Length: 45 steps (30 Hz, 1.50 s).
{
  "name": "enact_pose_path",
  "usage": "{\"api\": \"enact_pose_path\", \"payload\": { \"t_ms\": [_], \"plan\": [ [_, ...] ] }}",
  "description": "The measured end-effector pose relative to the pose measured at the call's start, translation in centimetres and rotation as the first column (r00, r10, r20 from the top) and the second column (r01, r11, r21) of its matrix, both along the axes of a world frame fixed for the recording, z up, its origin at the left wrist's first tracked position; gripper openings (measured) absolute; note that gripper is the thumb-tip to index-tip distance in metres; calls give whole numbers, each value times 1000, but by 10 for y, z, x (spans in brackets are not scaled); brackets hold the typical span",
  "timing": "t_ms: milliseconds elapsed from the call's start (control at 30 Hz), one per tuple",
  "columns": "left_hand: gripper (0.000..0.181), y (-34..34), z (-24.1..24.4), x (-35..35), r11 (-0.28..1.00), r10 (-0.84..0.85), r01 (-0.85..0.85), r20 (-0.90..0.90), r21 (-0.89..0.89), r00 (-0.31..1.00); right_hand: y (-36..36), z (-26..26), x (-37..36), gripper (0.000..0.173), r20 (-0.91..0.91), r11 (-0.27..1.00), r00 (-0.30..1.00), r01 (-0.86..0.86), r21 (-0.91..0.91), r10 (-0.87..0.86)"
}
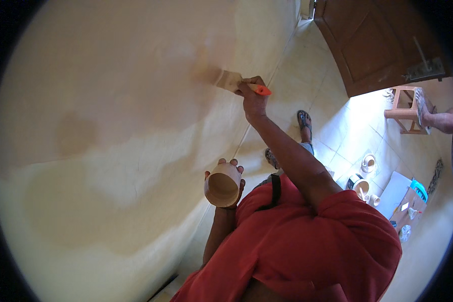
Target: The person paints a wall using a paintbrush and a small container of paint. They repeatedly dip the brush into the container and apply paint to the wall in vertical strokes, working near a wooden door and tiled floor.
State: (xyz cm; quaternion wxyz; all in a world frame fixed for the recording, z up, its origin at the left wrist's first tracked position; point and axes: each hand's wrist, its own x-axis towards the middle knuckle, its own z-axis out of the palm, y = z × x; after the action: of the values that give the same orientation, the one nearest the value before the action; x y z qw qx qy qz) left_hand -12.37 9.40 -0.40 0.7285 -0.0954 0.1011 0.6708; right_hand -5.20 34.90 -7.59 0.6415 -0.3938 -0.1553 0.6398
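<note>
My right hand (253, 94) grips a wide flat paintbrush (229, 80) by its handle, whose end is orange. The bristle tips touch the wall (128, 181), at the edge of a dark shadow. A pinkish-beige coat covers the wall's upper part in the picture, and a paler cream surface lies below and to the right of it. Lower down, my left hand (238, 188) holds a pale, round paint container (222, 188) from behind, its open mouth towards the camera. Its inside is beige; how much paint it holds I cannot tell.
A brown wooden door (377, 45) stands at the upper right. Beyond it, a person's foot (422, 107) rests on a plastic stool (404, 113). Paint buckets (369, 163), a grey board (394, 192) and a small table (409, 207) with things on it are on the tiled floor (347, 136) at right.
</note>
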Motion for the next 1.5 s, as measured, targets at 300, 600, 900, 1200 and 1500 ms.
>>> {"api": "enact_pose_path", "payload": {
  "t_ms": [300,600,900,1200,1500],
  "plan": [
    [54,-3,1,0,1000,6,-6,2,-17,1000,-9,118,-5,14,-160,939,976,-85,333,145],
    [54,-2,8,2,998,17,-20,-55,-65,998,12,-48,-4,17,-55,979,997,48,-199,-60],
    [54,-2,4,3,995,29,-33,-49,-91,998,56,80,4,18,-316,995,949,47,92,-15],
    [53,3,9,4,996,27,-33,-73,-84,997,33,-26,-4,25,-347,979,930,59,-193,-124],
    [54,1,9,2,996,6,-11,-62,-91,998,63,-22,-3,20,-213,965,964,108,-241,-161]
  ]
}}
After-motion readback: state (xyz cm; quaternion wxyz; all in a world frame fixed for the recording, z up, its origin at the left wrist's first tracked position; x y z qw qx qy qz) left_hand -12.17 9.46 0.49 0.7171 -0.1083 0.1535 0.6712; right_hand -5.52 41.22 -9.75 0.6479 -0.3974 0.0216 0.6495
